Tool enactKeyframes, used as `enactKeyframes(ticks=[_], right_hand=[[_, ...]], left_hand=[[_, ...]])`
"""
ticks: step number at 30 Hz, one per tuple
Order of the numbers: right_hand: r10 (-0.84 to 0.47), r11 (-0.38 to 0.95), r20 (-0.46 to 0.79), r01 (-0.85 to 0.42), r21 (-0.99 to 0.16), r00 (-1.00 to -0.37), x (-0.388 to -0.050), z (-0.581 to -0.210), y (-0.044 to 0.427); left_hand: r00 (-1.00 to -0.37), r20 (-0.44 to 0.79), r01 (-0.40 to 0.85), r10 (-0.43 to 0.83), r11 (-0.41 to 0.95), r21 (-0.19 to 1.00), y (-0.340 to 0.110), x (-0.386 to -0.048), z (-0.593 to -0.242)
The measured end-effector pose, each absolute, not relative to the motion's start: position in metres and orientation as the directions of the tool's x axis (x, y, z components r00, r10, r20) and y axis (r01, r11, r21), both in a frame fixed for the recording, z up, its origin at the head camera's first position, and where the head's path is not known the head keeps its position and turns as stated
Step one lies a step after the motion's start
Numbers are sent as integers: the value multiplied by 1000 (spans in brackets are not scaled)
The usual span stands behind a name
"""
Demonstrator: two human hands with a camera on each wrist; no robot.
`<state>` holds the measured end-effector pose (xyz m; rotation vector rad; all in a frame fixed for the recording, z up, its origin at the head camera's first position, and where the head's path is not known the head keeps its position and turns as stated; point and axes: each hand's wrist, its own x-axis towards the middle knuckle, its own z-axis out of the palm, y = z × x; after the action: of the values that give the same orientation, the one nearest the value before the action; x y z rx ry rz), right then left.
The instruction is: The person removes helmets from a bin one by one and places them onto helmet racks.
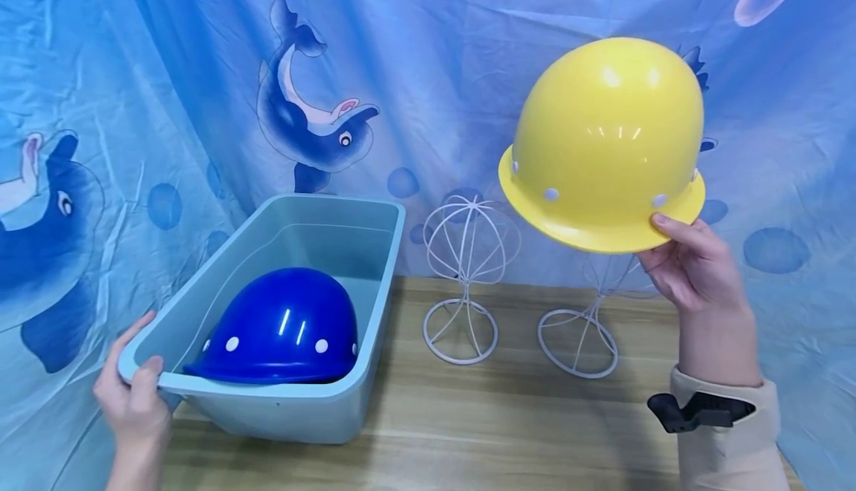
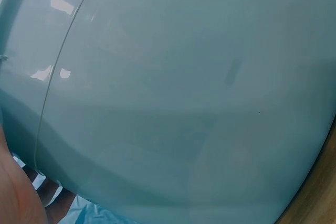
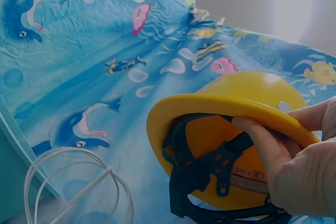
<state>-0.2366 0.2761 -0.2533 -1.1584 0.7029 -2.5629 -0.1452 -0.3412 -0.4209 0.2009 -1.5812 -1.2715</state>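
A yellow hard hat (image 1: 608, 134) hangs in the air at the right, its brim pinched by my right hand (image 1: 698, 261) with the thumb on top. From below, the right wrist view shows the hat's dark inner harness (image 3: 197, 171) and fingers under the brim. At the left, my left hand (image 1: 137, 394) grips the front left corner of a light blue-green plastic bin (image 1: 267, 409). Inside that bin lies a blue hard hat (image 1: 287, 324), dome up. The left wrist view is mostly filled by the bin's outer wall (image 2: 168, 103).
Two white wire hat stands are on the wooden table (image 1: 455, 431): a left stand (image 1: 466, 253) beside the bin, and a right stand (image 1: 578, 342) partly hidden behind the yellow hat. A blue sea-animal curtain (image 1: 428, 90) hangs behind and at the sides.
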Motion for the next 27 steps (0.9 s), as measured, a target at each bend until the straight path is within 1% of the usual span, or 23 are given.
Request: enactKeyframes(ticks=[5, 8, 19, 27], right_hand=[[-373, -878, 639, 34, -477, -672, -236, -255, 288], [-371, -888, 653, 49, -456, -660, -237, -256, 296], [-355, -912, 671, 84, -401, -651, -239, -263, 316], [-346, -917, 633, 108, -383, -693, -240, -272, 329]], left_hand=[[-440, 596, 429, -671, 426, 796, -341, -145, -422], [-445, 588, 415, -676, 426, 804, -341, -145, -423], [-447, 571, 396, -689, 420, 817, -341, -145, -422], [-450, 568, 394, -689, 418, 818, -343, -145, -424]])
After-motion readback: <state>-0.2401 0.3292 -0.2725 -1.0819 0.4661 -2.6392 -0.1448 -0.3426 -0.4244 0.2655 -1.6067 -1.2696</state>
